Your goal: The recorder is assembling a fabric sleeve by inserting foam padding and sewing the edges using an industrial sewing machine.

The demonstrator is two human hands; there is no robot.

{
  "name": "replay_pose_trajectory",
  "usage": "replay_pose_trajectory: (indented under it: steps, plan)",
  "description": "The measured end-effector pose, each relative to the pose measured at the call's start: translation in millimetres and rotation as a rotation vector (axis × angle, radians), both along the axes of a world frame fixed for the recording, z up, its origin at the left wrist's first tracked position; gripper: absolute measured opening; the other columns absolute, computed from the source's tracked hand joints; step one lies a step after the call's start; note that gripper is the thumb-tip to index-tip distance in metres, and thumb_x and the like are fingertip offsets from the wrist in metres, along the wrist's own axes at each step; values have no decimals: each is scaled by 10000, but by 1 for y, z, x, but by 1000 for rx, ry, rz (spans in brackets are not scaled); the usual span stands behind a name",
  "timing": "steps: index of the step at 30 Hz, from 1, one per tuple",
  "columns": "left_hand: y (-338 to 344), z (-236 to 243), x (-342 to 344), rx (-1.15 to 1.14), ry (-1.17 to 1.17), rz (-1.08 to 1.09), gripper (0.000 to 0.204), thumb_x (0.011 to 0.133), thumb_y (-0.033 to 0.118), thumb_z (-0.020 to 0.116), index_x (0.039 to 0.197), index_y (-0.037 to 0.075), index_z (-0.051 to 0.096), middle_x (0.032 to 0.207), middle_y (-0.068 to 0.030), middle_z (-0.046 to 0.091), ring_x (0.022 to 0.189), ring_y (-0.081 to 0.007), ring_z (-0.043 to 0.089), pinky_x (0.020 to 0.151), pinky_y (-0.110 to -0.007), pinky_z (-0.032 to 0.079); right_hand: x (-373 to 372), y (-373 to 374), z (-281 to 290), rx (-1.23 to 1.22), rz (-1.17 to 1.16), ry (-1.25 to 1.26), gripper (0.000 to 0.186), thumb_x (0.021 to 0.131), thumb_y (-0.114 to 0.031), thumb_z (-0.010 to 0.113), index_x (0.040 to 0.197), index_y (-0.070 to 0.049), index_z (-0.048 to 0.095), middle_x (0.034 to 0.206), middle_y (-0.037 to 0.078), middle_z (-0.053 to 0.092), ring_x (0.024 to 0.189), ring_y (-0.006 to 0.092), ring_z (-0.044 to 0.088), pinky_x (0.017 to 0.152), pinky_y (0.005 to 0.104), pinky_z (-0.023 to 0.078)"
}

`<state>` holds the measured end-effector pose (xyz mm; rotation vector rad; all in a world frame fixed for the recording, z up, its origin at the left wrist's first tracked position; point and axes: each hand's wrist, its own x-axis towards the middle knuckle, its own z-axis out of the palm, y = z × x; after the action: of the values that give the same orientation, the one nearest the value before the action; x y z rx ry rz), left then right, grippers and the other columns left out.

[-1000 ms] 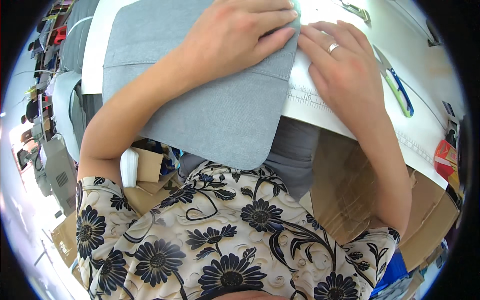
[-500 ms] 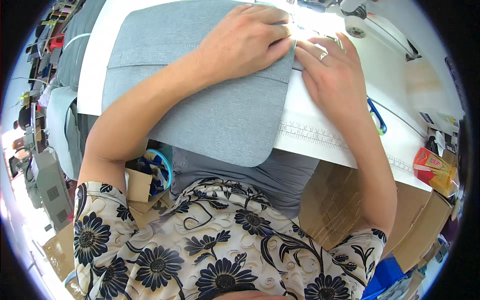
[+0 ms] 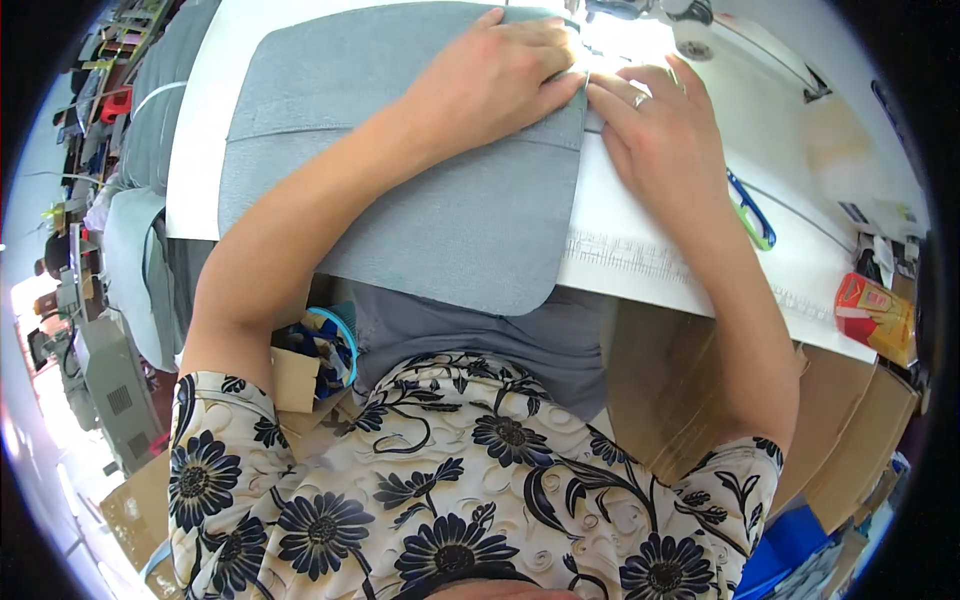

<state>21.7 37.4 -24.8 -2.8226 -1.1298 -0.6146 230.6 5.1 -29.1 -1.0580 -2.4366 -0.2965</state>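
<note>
A large grey fabric panel [image 3: 430,230] with rounded corners and a seam across it lies on a white worktable and hangs a little over its front edge. My left hand [image 3: 505,75] rests palm down on its far right part, fingers stretched out flat. At the panel's right edge is my right hand [image 3: 660,120], wearing a ring, with fingers bent and apart; its forefinger touches or nearly touches the fabric. Bright glare hides some fingertips beside the metal parts of what looks like a sewing machine [image 3: 690,30].
A printed ruler scale [image 3: 630,253] runs along the table's front. Blue-and-green snips [image 3: 750,208] lie right of my right forearm. A red-and-yellow packet [image 3: 875,318] stands at the table's right end. Below are a blue-rimmed basket [image 3: 350,345] and cardboard [image 3: 850,430]; grey fabric [image 3: 140,270] is stacked left.
The grey panel has slid slightly away from me across the table, with both hands staying at its far right edge. The whole view has shifted a little.
</note>
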Motion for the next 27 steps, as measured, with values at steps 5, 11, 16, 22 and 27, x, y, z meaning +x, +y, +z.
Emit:
replay_pose_trajectory:
  steps: [5,11,16,22,27]
  plan:
    - [17,6,5,-128,-130,-55,221,907,167,618,977,-32,683,1061,-194,689,1103,-353,636,965,-473,473,11,18,-12,40,2,54,168,814,-90,631,968,-107,697,1030,-27,699,1021,167,632,989,434,456]
    - [10,9,8,-325,-371,-49,243,900,169,624,1017,-37,677,1072,-192,679,1098,-355,628,953,-430,486,22,21,-12,-133,114,157,267,824,-44,611,1084,-60,674,1121,33,666,1068,238,586,1006,395,426]
    - [-8,4,5,-170,-99,-26,231,938,197,628,1122,95,723,1152,-110,698,1158,-277,627,1022,-416,474,15,19,-5,-69,61,21,253,824,-53,621,1065,-79,693,923,52,617,980,227,592,1001,405,431]
    - [-17,3,9,-30,-23,-31,247,923,166,642,1146,77,702,1169,-101,693,1148,-262,633,1021,-434,477,15,17,-7,-51,46,-37,247,812,-48,634,1042,-89,715,938,41,632,958,223,612,1032,434,421]
    - [-21,9,11,13,-35,-13,233,909,146,654,1122,65,700,1157,-96,692,1130,-260,640,1018,-436,483,15,14,1,-100,85,-8,217,803,-48,648,1007,-84,713,938,33,636,963,222,617,1047,443,411]
